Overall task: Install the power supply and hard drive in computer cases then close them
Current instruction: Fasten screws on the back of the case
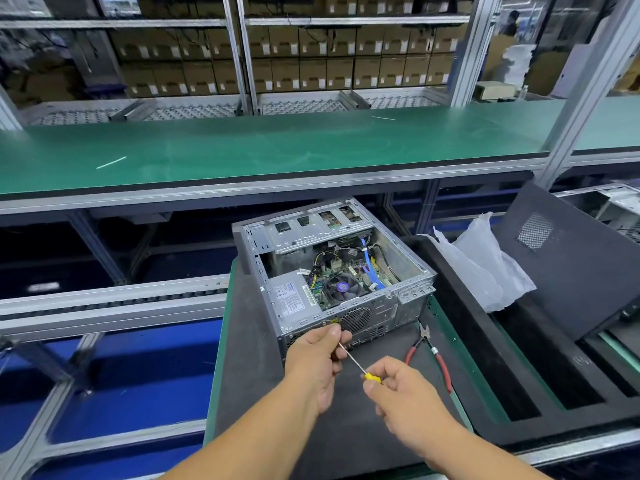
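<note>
Red-handled pliers (431, 353) are lying at lower right on a dark mat (249, 358), a crumpled plastic bag (485, 261) is sitting further right, and cardboard boxes (311, 60) are filling shelves across the top.

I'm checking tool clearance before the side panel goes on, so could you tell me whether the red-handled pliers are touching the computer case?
Apart. The head view shows the pliers on the dark mat, with mat visible between their tips and the computer case.

I see a grey metal computer case (341, 268) with a blue cable (368, 261) inside, a yellow-handled screwdriver (360, 367), red-handled pliers (433, 351), a dark grey mat (256, 375), a green table (242, 150) and brown boxes (311, 74).
</note>
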Demonstrator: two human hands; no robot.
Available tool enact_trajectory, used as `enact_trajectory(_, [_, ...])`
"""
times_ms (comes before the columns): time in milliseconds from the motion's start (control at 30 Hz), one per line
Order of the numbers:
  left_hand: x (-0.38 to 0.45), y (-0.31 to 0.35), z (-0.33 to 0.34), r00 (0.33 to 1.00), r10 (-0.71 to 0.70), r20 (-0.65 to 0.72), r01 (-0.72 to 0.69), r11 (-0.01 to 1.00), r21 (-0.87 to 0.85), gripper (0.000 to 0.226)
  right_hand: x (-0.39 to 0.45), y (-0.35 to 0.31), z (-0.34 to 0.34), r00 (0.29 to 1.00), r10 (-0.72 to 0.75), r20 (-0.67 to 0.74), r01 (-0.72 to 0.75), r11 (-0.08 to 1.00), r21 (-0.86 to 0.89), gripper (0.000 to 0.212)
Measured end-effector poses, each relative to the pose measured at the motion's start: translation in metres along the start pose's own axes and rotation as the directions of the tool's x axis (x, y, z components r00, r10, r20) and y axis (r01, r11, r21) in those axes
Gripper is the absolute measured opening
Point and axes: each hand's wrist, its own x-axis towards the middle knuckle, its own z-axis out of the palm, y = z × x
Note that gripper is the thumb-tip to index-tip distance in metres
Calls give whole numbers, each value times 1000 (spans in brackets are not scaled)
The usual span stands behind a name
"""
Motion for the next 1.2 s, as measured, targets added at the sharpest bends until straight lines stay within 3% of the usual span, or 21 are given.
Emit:
enact_trajectory(300, [8,-4,5,997,-27,-79,28,999,19,4,2,-1,4,996,-30,-90,17,990,-142,5])
enact_trajectory(600, [12,2,5,994,-106,14,106,993,-49,8,1,-8,5,995,43,-84,-41,999,26,6])
enact_trajectory(800, [16,2,6,993,-116,-24,117,993,20,7,3,-7,3,991,-22,-135,0,987,-158,6])
enact_trajectory(1000, [18,5,6,975,-216,60,222,966,-135,4,7,-16,11,990,32,-140,-39,998,-43,7])
enact_trajectory(1200, [23,7,4,960,-258,107,275,942,-194,14,10,-23,16,990,74,-117,-76,997,-16,14])
